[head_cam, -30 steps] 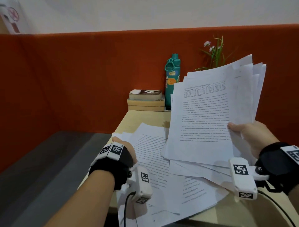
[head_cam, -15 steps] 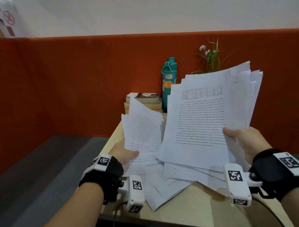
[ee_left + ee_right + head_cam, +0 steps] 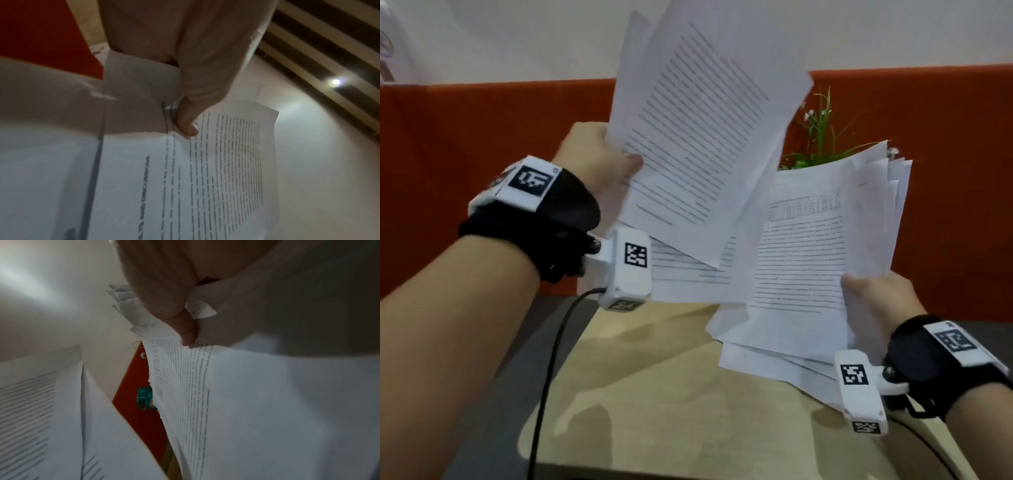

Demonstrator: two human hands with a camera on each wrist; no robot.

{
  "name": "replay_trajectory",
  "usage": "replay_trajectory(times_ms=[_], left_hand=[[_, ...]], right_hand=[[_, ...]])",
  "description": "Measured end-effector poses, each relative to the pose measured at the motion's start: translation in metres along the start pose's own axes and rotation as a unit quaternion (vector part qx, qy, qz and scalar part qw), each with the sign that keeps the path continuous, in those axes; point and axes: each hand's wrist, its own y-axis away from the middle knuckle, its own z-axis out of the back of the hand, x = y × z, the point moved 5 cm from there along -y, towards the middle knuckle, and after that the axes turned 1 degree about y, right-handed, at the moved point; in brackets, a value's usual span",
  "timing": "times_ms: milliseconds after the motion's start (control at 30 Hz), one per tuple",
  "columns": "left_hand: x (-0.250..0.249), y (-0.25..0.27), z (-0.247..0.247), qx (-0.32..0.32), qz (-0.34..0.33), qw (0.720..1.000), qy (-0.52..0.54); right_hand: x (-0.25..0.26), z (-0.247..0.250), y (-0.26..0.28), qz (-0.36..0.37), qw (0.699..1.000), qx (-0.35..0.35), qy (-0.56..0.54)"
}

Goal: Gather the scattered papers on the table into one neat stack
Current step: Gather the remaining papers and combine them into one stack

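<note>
My left hand (image 3: 599, 161) is raised high and pinches a few printed sheets (image 3: 702, 137) by their left edge, thumb on the top page (image 3: 226, 162). My right hand (image 3: 876, 305) grips a thick, fanned bundle of printed papers (image 3: 808, 260) at its right edge, held above the wooden table (image 3: 654, 394). In the right wrist view the thumb (image 3: 185, 331) presses on the bundle's (image 3: 267, 402) top page. The left sheets overlap the upper left of the bundle.
An orange partition (image 3: 482, 144) runs behind the table, with a small green plant (image 3: 822, 137) behind the papers. A teal bottle (image 3: 145, 398) shows between the sheets in the right wrist view. A black cable (image 3: 551, 370) hangs from my left wrist camera.
My left hand picked the loose sheets off the table and lifted them high toward the bundle. The right hand kept its hold on the bundle, almost still.
</note>
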Motion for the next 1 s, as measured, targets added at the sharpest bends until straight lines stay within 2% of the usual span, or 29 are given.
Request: replay_trajectory(times_ms=[100,200,300,467,567,600,667,733,767,900,1000], left_hand=[[0.008,0.004,-0.035,0.075,0.037,0.996,-0.006],[0.038,0.019,-0.077,0.139,0.106,0.984,0.029],[0.073,0.037,-0.112,0.180,0.185,0.962,0.090],[0.125,0.032,-0.150,0.217,0.211,0.945,0.125],[0.107,0.048,-0.148,0.240,0.203,0.938,0.148],[0.097,0.054,-0.145,0.238,0.196,0.938,0.157],[0.086,0.057,-0.140,0.201,0.176,0.948,0.175],[0.072,0.055,-0.132,0.147,0.142,0.958,0.201],[0.065,0.052,-0.128,0.124,0.121,0.961,0.215],[0.033,0.041,-0.110,0.058,0.061,0.957,0.279],[0.031,0.035,-0.104,0.003,0.051,0.955,0.293]], right_hand=[[0.004,-0.012,0.010,-0.002,0.997,0.029,-0.074],[0.007,-0.025,0.019,-0.011,0.987,0.078,-0.140],[0.008,-0.031,0.016,-0.007,0.988,0.102,-0.120],[0.018,-0.033,0.019,0.024,0.991,0.092,-0.095],[0.019,-0.043,0.027,0.009,0.968,0.148,-0.204],[0.020,-0.046,0.028,0.010,0.961,0.160,-0.226],[0.026,-0.049,0.031,0.066,0.969,0.161,-0.178],[0.033,-0.046,0.028,0.118,0.983,0.107,-0.092],[0.040,-0.045,0.028,0.133,0.983,0.088,-0.086],[0.080,-0.041,0.030,0.196,0.968,0.062,-0.143],[0.098,-0.040,0.037,0.224,0.955,0.049,-0.189]])
